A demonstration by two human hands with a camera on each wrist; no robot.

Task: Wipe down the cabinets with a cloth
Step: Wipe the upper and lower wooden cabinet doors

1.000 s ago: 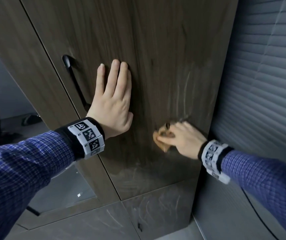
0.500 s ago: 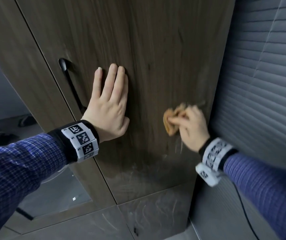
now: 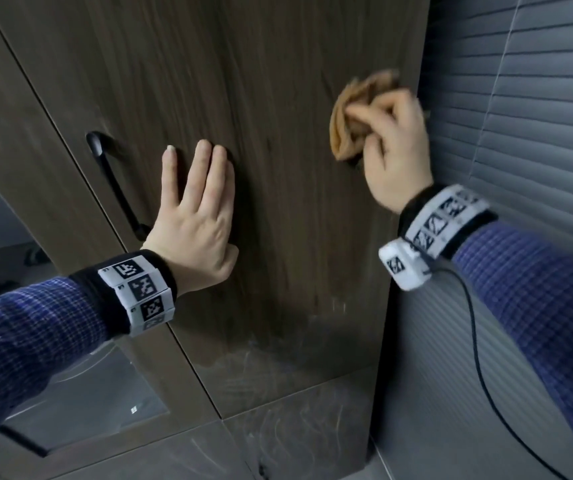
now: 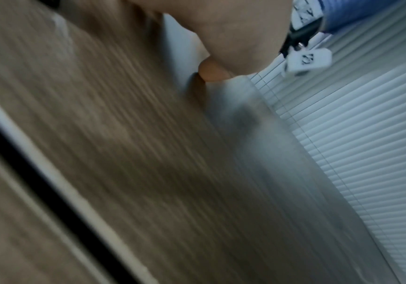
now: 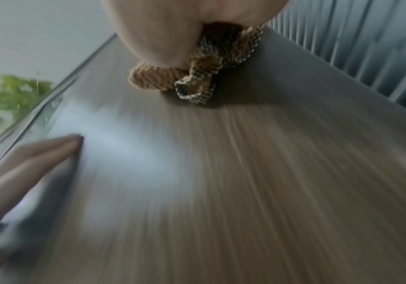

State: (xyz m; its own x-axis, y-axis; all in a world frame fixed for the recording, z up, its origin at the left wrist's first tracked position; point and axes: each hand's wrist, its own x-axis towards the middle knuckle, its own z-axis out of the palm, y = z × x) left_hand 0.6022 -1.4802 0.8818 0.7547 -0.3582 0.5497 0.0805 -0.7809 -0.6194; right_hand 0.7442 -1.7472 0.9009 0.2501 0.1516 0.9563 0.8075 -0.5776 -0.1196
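Observation:
A dark wood-grain cabinet door (image 3: 278,237) fills the head view. My right hand (image 3: 387,133) grips a bunched tan cloth (image 3: 350,109) and presses it against the door near its right edge, high up. In the right wrist view the cloth (image 5: 197,76) sits crumpled under my palm on the wood (image 5: 245,192). My left hand (image 3: 198,209) lies flat on the door with straight fingers, just right of the black handle (image 3: 115,185). The left wrist view is blurred and shows the door panel (image 4: 124,153) and my right hand (image 4: 233,38).
Grey slatted blinds (image 3: 520,168) run close along the door's right edge. A second door panel (image 3: 18,133) stands left of the handle, with a glass pane (image 3: 87,393) below. Smear marks (image 3: 278,368) show on the door's lower part. A cable (image 3: 485,375) hangs from my right wrist.
My right hand has swept the cloth upward along the door's right edge, from low to high. My left hand stays flat beside the handle.

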